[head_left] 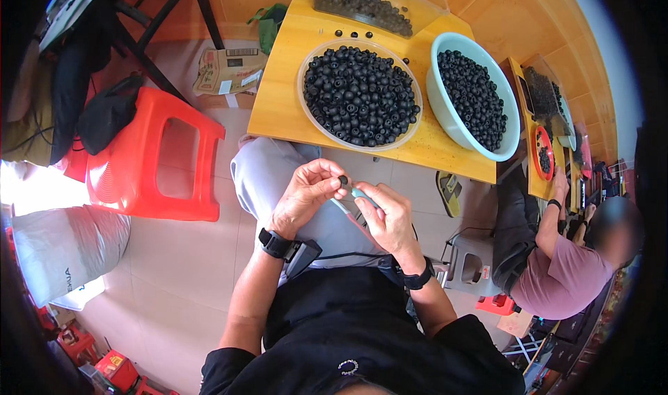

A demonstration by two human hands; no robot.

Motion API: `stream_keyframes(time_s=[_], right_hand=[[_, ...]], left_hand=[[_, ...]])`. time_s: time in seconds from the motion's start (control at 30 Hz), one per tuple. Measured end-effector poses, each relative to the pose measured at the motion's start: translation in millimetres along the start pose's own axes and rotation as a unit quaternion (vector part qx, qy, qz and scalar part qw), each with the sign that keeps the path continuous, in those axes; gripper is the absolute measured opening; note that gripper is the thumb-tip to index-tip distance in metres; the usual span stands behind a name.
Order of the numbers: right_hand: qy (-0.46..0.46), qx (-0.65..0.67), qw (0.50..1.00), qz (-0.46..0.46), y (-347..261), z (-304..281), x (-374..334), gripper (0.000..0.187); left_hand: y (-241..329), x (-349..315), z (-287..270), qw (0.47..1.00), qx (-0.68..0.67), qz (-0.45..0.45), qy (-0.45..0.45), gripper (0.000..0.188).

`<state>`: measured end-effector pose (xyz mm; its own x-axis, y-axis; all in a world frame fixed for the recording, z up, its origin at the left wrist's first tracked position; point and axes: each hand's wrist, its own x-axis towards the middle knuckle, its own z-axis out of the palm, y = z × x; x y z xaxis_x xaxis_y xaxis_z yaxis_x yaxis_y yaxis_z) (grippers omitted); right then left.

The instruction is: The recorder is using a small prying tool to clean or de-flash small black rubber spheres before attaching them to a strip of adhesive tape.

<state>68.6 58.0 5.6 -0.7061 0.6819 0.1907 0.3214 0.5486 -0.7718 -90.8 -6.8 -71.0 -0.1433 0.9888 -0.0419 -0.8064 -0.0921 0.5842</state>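
My left hand point(309, 193) pinches a small black round part point(342, 179) between thumb and fingers, above my lap. In my right hand point(391, 218) is a slim tool with a teal handle point(364, 197), its tip pointing at the part; its exact kind is too small to tell. Just past my hands, a round clear tray point(302, 110) heaped with similar black parts stands on the yellow table point(275, 117). To its right, a pale blue basin point(511, 141) holds more of them.
A clear rectangular bin point(435, 12) of black parts stands at the table's back, with several loose parts point(353, 35) before it. Left are a red plastic stool point(132, 165) and a white sack point(69, 245). A co-worker point(563, 277) sits at the right beside a red tray point(536, 144).
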Motion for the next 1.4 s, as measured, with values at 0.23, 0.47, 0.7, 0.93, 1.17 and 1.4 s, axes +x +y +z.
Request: stream_keyframes(time_s=[0.23,0.47,0.7,0.93,1.17,1.4], right_hand=[[0.006,-0.061,0.998,-0.021,0.1,0.6,0.2,0.019],[0.028,-0.063,0.997,-0.030,0.7,1.8,0.0,0.020],[0.033,-0.046,0.997,-0.045,2.5,5.0,-0.5,0.020],[0.033,-0.071,0.996,-0.041,2.3,4.2,0.5,0.020],[0.042,-0.068,0.996,-0.042,18.2,7.5,-2.7,0.018],[0.091,-0.141,0.986,0.021,38.6,-13.3,-11.4,0.017]], left_hand=[[0.7,-0.5,0.2,1.000,-0.004,-0.012,-0.002,0.018],[-0.3,-1.6,-1.1,1.000,-0.007,-0.014,0.004,0.018],[3.1,-0.6,1.9,1.000,0.001,-0.024,0.010,0.019],[3.5,-1.4,0.4,0.999,0.009,-0.034,0.019,0.019],[2.3,-0.3,-1.5,0.999,0.012,-0.041,0.016,0.016],[8.2,-8.7,3.5,0.999,0.006,-0.046,0.000,0.016]])
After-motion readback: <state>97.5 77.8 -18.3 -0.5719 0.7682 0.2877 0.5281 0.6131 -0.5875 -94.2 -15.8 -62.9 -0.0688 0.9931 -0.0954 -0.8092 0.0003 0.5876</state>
